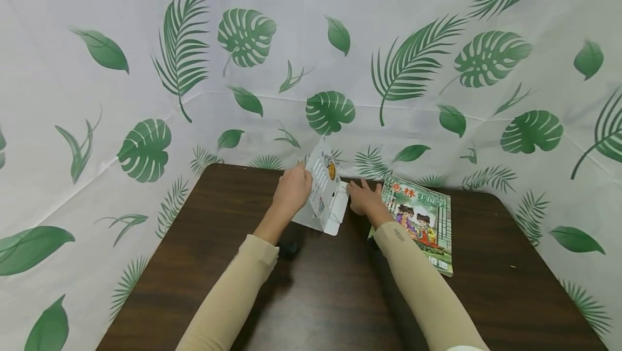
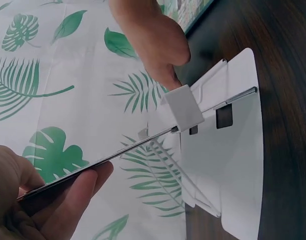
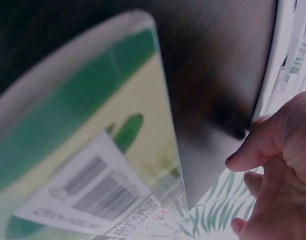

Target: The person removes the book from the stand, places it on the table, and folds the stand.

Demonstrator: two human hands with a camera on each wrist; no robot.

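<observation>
A white book stand [image 1: 333, 216] with wire bars stands on the table, its upright panel [image 1: 320, 175] printed with a cartoon. My left hand [image 1: 293, 188] grips that panel by its left edge. In the left wrist view, the thumb and fingers [image 2: 75, 187] pinch the thin plate from both sides, and the white base [image 2: 228, 165] shows beyond. On the stand's other side is my right hand [image 1: 363, 197], fingers spread and its fingertips right at the base's edge. From the right wrist view, the thumb [image 3: 260, 145] lies close along the white edge.
A magazine [image 1: 423, 221] with two illustrated figures on its cover lies right of the stand, partly under my right forearm. A small dark object [image 1: 289, 250] sits near my left wrist. Behind the dark wooden table [image 1: 233, 205] hangs a leaf-patterned cloth [image 1: 291, 32].
</observation>
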